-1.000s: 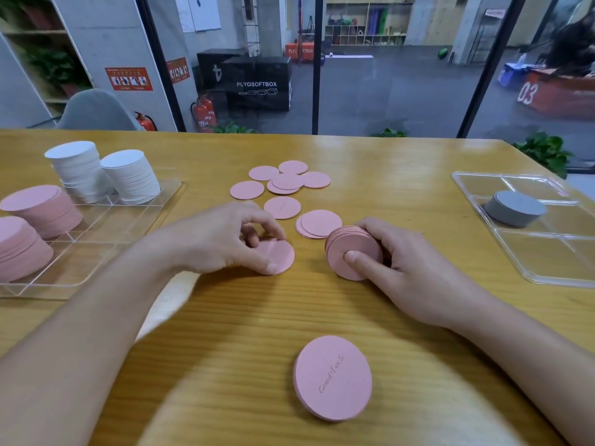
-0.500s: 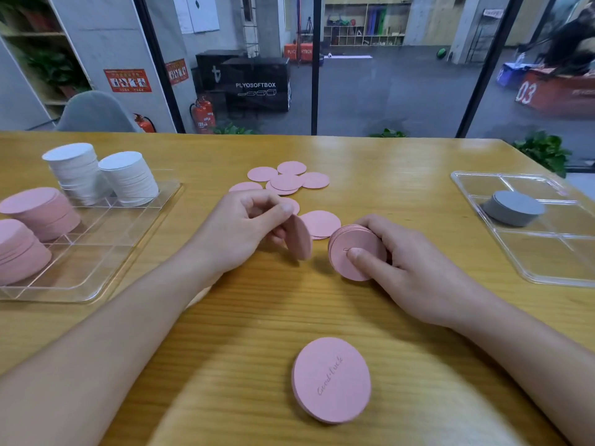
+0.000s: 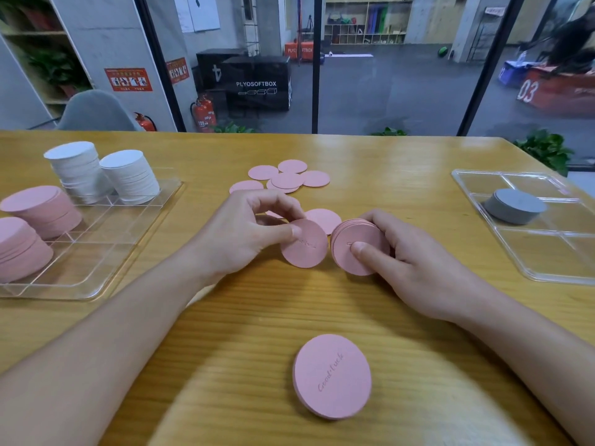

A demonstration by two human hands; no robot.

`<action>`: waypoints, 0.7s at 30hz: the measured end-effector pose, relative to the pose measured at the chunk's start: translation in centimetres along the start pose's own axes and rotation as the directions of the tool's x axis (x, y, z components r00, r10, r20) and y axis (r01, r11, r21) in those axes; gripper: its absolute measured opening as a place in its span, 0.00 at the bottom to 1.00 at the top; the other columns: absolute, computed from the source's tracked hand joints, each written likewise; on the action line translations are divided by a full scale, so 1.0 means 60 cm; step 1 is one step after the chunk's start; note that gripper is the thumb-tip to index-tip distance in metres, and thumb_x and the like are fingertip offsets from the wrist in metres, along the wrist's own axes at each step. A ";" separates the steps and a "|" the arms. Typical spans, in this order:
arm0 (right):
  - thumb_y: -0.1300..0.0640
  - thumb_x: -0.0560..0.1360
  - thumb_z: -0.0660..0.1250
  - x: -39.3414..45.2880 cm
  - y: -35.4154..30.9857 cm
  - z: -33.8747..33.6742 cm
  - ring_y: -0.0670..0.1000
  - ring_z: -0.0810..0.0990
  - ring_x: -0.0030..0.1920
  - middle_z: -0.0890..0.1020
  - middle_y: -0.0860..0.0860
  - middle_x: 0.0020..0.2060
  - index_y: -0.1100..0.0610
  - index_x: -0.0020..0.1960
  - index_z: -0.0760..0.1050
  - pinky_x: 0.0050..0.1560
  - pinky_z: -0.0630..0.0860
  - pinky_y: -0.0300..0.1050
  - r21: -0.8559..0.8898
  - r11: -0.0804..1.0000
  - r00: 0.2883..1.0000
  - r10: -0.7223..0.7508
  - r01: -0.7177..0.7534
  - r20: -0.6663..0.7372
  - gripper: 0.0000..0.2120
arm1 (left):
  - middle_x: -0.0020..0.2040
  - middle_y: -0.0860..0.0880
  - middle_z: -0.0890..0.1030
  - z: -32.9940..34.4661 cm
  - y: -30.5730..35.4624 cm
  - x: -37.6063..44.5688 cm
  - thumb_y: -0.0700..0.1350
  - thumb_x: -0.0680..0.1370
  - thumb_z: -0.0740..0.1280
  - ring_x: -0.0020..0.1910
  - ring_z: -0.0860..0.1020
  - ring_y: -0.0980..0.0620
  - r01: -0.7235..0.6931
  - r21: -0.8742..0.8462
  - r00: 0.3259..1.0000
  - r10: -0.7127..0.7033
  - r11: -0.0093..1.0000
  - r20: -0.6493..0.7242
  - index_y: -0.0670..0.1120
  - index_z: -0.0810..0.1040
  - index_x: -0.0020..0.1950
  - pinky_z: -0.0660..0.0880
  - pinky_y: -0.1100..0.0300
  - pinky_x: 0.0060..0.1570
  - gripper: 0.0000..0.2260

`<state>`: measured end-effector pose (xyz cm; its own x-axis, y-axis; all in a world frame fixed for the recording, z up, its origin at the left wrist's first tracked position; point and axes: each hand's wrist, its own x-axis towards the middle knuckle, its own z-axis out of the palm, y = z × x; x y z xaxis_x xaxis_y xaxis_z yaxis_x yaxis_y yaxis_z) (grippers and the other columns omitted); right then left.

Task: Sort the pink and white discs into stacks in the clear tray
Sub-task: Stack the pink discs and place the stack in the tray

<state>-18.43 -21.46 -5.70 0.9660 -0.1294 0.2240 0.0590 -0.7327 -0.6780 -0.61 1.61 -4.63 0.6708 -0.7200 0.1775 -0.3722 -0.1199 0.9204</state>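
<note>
A picked-up pink disc now faces the held bundle, ready to join it.

In the clear tray (image 3: 96, 262) at left, white and pink stacks stand; the left hand (image 3: 244, 233), which a second ago pressed a single pink disc (image 3: 304, 244) against the wooden table (image 3: 225, 349), has lifted and turned it, pinching it just beside the pink bundle (image 3: 357, 246) the right hand (image 3: 409, 262) grips on edge. Loose pink discs (image 3: 286, 178) remain unsorted.
</note>
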 end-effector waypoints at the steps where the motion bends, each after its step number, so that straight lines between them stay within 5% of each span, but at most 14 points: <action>1: 0.48 0.86 0.66 0.000 0.001 0.000 0.43 0.81 0.50 0.84 0.37 0.49 0.44 0.62 0.76 0.47 0.75 0.36 0.002 1.000 1.000 0.001 -0.001 0.002 0.05 | 0.54 0.44 0.88 0.003 -0.002 0.000 0.34 0.79 0.78 0.50 0.86 0.48 0.000 -0.010 1.000 -0.001 1.000 -0.010 0.45 0.87 0.53 0.82 0.51 0.56 0.08; 5: 0.49 0.87 0.66 0.000 0.002 -0.001 0.44 0.81 0.50 0.84 0.38 0.49 0.44 0.62 0.76 0.47 0.75 0.37 0.019 1.000 1.000 -0.011 0.011 -0.004 0.05 | 0.57 0.41 0.88 0.013 -0.002 0.001 0.34 0.80 0.77 0.50 0.84 0.47 0.015 -0.063 0.998 -0.018 0.998 -0.059 0.45 0.88 0.53 0.83 0.43 0.60 0.06; 12: 0.48 0.87 0.66 -0.002 0.000 0.003 0.47 0.81 0.49 0.84 0.41 0.49 0.43 0.62 0.75 0.50 0.77 0.45 0.013 0.999 0.999 -0.036 0.036 0.001 0.05 | 0.55 0.39 0.88 0.015 0.000 0.001 0.34 0.79 0.77 0.50 0.84 0.47 0.024 -0.130 0.993 -0.038 0.991 -0.109 0.41 0.88 0.54 0.83 0.44 0.59 0.06; 21: 0.50 0.87 0.66 0.000 0.003 0.005 0.45 0.81 0.52 0.82 0.37 0.51 0.43 0.67 0.75 0.48 0.73 0.36 -0.028 0.995 0.995 -0.094 0.094 -0.015 0.10 | 0.50 0.49 0.88 0.038 0.007 -0.007 0.35 0.83 0.73 0.47 0.82 0.54 -0.034 -0.159 0.997 0.043 0.987 0.058 0.41 0.86 0.57 0.78 0.62 0.49 0.04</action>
<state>-18.31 -21.39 -6.05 0.9523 -0.0699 0.2972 0.1422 -0.7597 -0.6345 -2.47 0.31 -5.11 0.6157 -0.7630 0.1968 -0.2881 0.0144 0.9575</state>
